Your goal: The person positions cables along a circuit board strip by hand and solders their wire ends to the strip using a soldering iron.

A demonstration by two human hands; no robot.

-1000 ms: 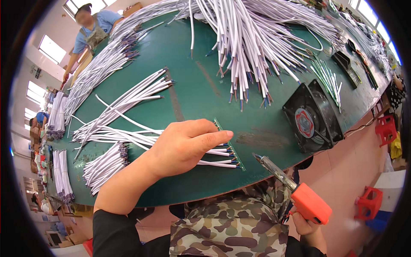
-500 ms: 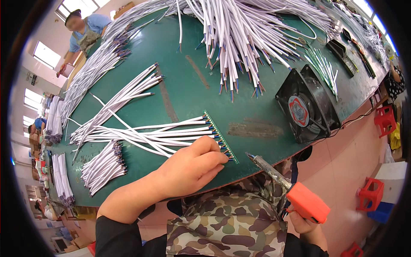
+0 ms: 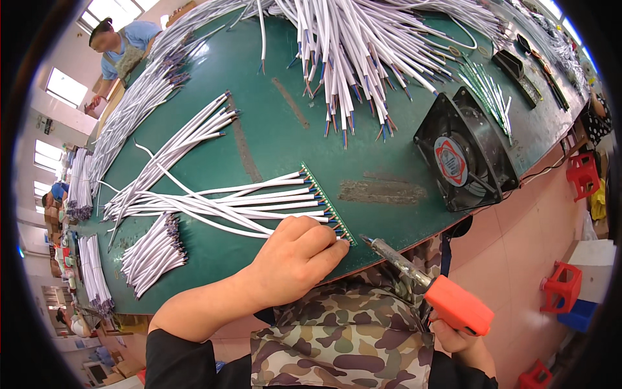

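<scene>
My left hand (image 3: 295, 259) rests on the green table (image 3: 272, 129), its fingertips pinching the near end of a narrow green circuit strip (image 3: 326, 202). A row of white cables (image 3: 253, 201) runs from that strip off to the left. My right hand (image 3: 463, 340) grips the orange handle of a soldering iron (image 3: 427, 285). Its metal tip points up-left and hovers just right of the strip's near end.
A black cooling fan (image 3: 463, 152) stands at the table's right edge. Big piles of white cables (image 3: 350, 39) cover the far side, and smaller bundles (image 3: 152, 253) lie at the left. Another person (image 3: 120, 48) stands beyond the far left corner. Red stools (image 3: 583, 175) sit on the floor.
My left hand slid back toward me, uncovering the cable row and the strip. The soldering iron stayed near the table edge, its tip close to the strip's end.
</scene>
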